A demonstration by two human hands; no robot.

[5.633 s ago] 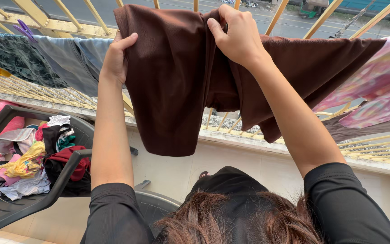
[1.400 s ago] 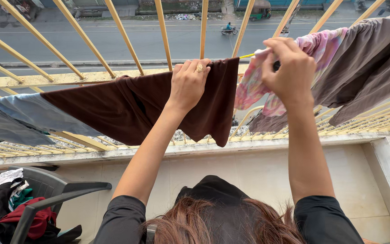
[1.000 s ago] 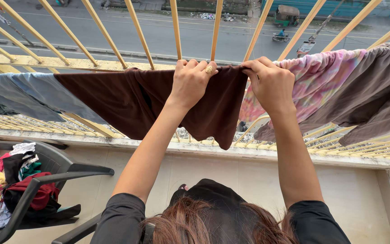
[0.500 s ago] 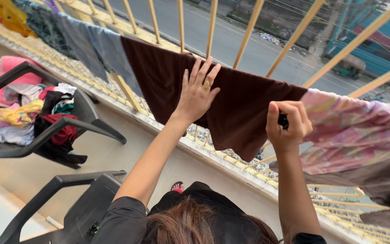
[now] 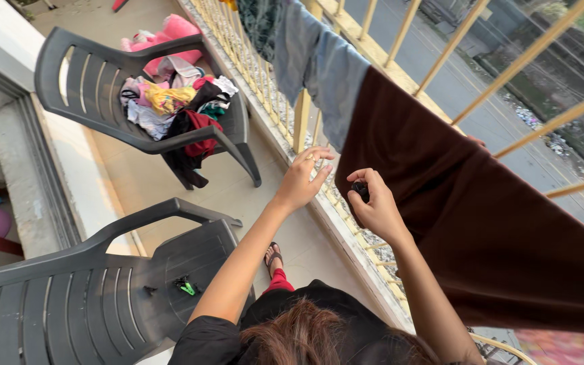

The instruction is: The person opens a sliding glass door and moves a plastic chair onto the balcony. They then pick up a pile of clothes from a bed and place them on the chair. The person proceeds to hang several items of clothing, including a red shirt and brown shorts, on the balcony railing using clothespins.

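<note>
Brown cloth (image 5: 481, 223) hangs from centre to lower right, its long edge slanting down-right. Our right hand (image 5: 373, 206), the nearer one, pinches a small black clothes peg (image 5: 359, 190) against its left edge; our left hand (image 5: 303, 181) hovers spread just left.

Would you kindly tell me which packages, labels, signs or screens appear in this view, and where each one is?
None show: only the brown cloth on the line, the right hand pinching a small dark object, the open left hand, and two dark plastic chairs, one piled with clothes.
</note>
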